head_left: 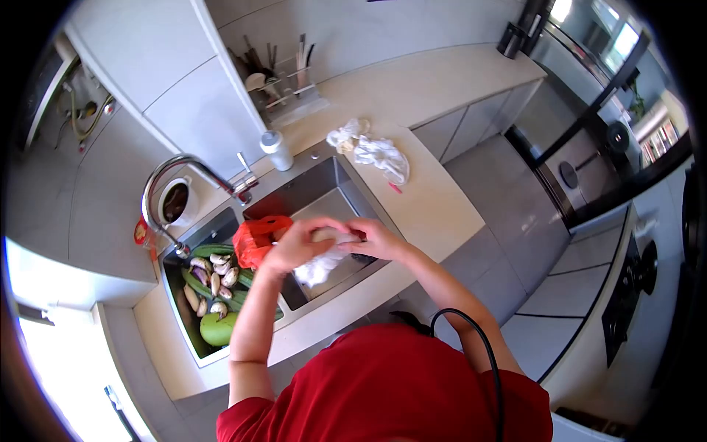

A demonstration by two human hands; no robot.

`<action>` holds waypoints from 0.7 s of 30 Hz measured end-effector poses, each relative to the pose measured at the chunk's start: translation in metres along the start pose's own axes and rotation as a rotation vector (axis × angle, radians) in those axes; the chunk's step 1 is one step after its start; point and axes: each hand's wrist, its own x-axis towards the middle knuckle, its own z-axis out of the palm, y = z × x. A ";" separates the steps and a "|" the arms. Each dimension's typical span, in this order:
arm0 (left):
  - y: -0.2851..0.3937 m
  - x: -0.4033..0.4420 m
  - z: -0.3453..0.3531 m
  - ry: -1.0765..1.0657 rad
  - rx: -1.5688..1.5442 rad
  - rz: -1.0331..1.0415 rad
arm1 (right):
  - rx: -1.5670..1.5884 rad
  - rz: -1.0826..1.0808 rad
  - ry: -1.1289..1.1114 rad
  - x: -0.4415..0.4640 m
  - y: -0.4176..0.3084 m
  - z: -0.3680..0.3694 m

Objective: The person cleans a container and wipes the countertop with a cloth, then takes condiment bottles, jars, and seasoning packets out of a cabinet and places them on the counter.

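Both hands are together over the right basin of the sink (352, 193), at a thin white plastic bag (317, 269). My left hand (296, 244) curls round the bag's upper left side, its fingers a little blurred. My right hand (374, 240) pinches the bag from the other side. A pale lump shows between the hands, but I cannot make out what it is. Beside my left hand, a red plastic bag (254, 241) lies over the divider. In the left basin are several garlic bulbs (222, 271), long green vegetables (213, 250) and a round green gourd (218, 329).
A curved faucet (180, 163) arches over the left basin. Behind the sink stand a white bottle (276, 150) and a white pot (177, 200). Crumpled white plastic bags (377, 155) lie on the right counter. A utensil rack (283, 85) stands at the back.
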 end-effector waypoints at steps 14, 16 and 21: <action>0.042 0.062 0.044 0.227 0.284 0.020 | -0.100 0.014 -0.026 -0.032 -0.035 -0.167; 0.032 0.082 0.069 0.159 0.231 -0.006 | -0.200 0.094 -0.088 -0.059 -0.035 -0.200; -0.056 0.104 0.158 -0.157 0.453 -0.103 | -0.334 0.287 -0.345 -0.175 0.064 -0.212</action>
